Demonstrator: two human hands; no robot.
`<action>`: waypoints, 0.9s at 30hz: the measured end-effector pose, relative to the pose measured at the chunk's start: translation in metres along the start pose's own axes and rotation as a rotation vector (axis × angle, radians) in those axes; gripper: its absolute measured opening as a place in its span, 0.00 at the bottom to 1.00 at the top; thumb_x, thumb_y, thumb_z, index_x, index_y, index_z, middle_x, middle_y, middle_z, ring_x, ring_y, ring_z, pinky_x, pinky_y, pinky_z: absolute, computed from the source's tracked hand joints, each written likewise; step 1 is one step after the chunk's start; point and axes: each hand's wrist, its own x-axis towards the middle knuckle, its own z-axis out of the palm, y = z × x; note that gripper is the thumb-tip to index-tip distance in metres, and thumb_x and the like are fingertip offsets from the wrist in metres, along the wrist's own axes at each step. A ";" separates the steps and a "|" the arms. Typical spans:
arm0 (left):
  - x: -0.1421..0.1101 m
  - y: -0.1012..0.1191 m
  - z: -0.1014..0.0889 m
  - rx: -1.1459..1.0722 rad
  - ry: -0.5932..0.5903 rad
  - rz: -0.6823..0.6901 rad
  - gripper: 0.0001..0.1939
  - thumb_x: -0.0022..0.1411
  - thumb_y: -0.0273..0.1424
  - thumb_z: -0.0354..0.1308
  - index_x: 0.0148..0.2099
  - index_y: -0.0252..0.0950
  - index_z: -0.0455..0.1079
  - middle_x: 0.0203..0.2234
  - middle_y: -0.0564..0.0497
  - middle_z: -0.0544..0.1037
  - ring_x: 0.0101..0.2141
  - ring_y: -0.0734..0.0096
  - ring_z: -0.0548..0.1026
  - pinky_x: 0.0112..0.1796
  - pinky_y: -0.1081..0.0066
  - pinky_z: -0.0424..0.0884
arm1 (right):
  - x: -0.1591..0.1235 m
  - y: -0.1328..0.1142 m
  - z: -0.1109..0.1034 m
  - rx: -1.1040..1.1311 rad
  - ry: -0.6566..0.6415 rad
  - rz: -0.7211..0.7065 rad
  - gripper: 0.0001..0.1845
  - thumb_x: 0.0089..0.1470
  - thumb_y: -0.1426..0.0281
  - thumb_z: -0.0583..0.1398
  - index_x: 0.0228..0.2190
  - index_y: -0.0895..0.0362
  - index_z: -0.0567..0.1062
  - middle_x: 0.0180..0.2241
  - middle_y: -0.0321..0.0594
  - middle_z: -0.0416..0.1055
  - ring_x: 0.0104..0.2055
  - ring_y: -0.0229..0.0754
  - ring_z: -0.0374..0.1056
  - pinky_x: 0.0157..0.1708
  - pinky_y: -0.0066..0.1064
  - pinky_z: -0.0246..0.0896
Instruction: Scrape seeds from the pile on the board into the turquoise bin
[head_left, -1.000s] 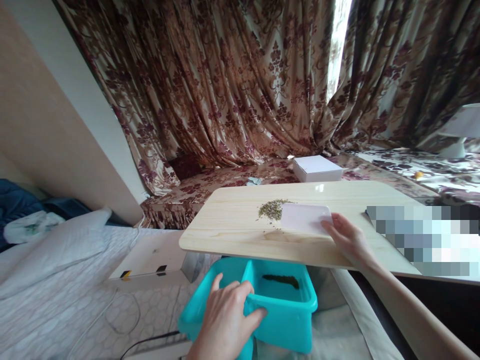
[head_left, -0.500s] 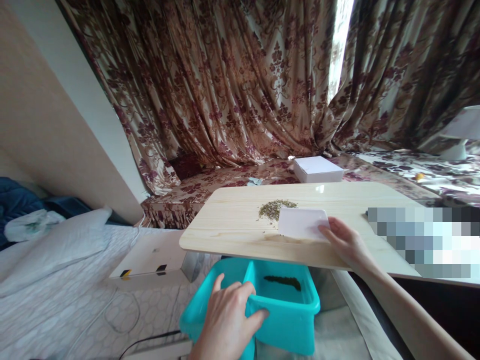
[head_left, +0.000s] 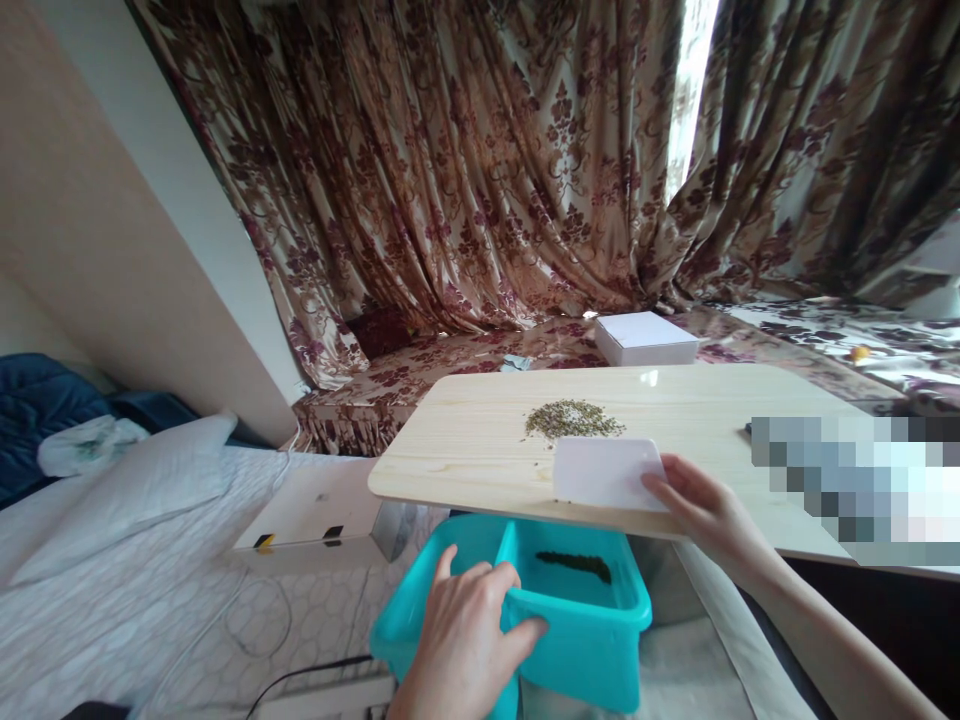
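Observation:
My right hand [head_left: 701, 500] pinches the right end of a flat white rectangular card [head_left: 609, 474], thumb on top. The card leans low over the front part of a pale wooden tabletop [head_left: 450, 440], just on the near side of a loose pile of small greenish-brown seeds [head_left: 571, 419]. Below the table's front edge is a turquoise two-compartment bin [head_left: 581, 655]. Dark green grains [head_left: 574, 565] lie in a strip in its right compartment. My left hand [head_left: 476, 620] grips the bin's near rim by the divider, with the thumb outside.
A blurred-out object [head_left: 847, 490] covers the table's right end. Behind stands a white box [head_left: 646, 338] on a patterned ledge. To the left, a white carton [head_left: 315, 510], cables and a pillow [head_left: 142, 480] rest on a bed. Long patterned curtains [head_left: 480, 180] hang at the back.
My right hand has drawn the card toward the table's front edge, away from the seed pile, which shows more fully. My left hand keeps its grip on the bin. The view has shifted slightly.

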 end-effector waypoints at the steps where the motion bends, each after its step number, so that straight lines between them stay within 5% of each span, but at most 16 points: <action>1: 0.000 0.000 0.000 -0.006 0.002 -0.003 0.05 0.51 0.36 0.58 0.31 0.42 0.67 0.27 0.57 0.74 0.34 0.68 0.72 0.55 0.55 0.45 | -0.002 0.000 0.000 0.011 -0.029 0.005 0.18 0.44 0.57 0.61 0.35 0.55 0.74 0.33 0.41 0.76 0.35 0.45 0.71 0.33 0.31 0.67; 4: 0.000 0.000 -0.001 -0.018 0.002 -0.009 0.06 0.50 0.35 0.59 0.31 0.42 0.66 0.28 0.58 0.75 0.34 0.68 0.72 0.54 0.54 0.45 | -0.003 0.000 -0.002 0.031 -0.034 0.002 0.17 0.43 0.58 0.62 0.34 0.54 0.74 0.32 0.41 0.76 0.35 0.46 0.71 0.34 0.31 0.68; 11: -0.001 0.001 0.000 -0.019 0.010 -0.018 0.05 0.50 0.35 0.58 0.32 0.42 0.67 0.29 0.58 0.75 0.34 0.69 0.72 0.56 0.55 0.41 | 0.022 -0.001 -0.002 -0.018 0.258 -0.083 0.11 0.41 0.59 0.62 0.28 0.51 0.71 0.28 0.39 0.75 0.32 0.46 0.72 0.32 0.33 0.68; 27: 0.001 0.002 -0.002 0.039 -0.043 -0.048 0.06 0.51 0.36 0.57 0.33 0.42 0.68 0.29 0.56 0.76 0.35 0.67 0.73 0.55 0.55 0.45 | 0.034 0.011 0.008 -0.138 0.203 -0.128 0.10 0.47 0.62 0.58 0.32 0.54 0.70 0.31 0.41 0.75 0.35 0.44 0.71 0.35 0.34 0.67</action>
